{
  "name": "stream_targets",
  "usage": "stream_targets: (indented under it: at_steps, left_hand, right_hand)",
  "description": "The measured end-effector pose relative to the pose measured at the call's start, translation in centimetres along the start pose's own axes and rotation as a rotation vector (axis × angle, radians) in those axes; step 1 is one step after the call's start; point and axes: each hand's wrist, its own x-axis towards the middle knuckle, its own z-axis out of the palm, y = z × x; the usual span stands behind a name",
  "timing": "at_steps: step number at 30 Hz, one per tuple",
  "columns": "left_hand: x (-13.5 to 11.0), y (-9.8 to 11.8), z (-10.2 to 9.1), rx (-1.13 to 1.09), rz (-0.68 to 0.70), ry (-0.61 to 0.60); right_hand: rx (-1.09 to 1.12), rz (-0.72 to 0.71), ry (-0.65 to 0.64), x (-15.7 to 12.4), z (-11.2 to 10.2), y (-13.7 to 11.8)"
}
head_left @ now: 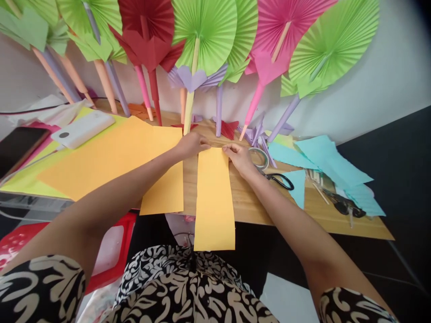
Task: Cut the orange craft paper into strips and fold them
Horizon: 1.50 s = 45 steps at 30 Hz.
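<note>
A long strip of orange-yellow paper [215, 202] lies across the table's front edge, its near end hanging over my lap. At its far left corner, my left hand [192, 146] pinches the paper with fingers closed. My right hand [239, 158] grips the far right corner between thumb and fingers. To the left, larger sheets of the same orange-yellow paper [117, 152] lie flat, partly under my left forearm. Just right of my right hand sit a roll of clear tape [258, 158] and black-handled scissors [280, 180], their blades partly hidden by my wrist.
Pleated paper fans [204, 31] on rolled-paper handles lean along the wall behind the wooden table [249, 202]. Turquoise paper pieces [332, 157] and dark sunglasses [340, 204] lie at the right. A white power bank [84, 130] and a phone [20, 148] rest at the left.
</note>
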Motion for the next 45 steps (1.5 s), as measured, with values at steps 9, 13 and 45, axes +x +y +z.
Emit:
stream_targets:
  at_steps: [9,13,45]
  left_hand:
    - [2.0,-2.3,1.3,-0.079,0.041,0.006]
    - [1.9,-2.9,1.6,-0.108,0.131,0.051]
    - [1.9,-1.0,1.2,0.285,0.272,-0.055]
  right_hand:
    - [-0.294,-0.089,-0.037,1.6,-1.5,0.6]
    - [-0.544,-0.18,0.051,1.8,-2.6,0.7]
    - [-0.967,-0.528,-0.163,2.3,-1.8,0.3]
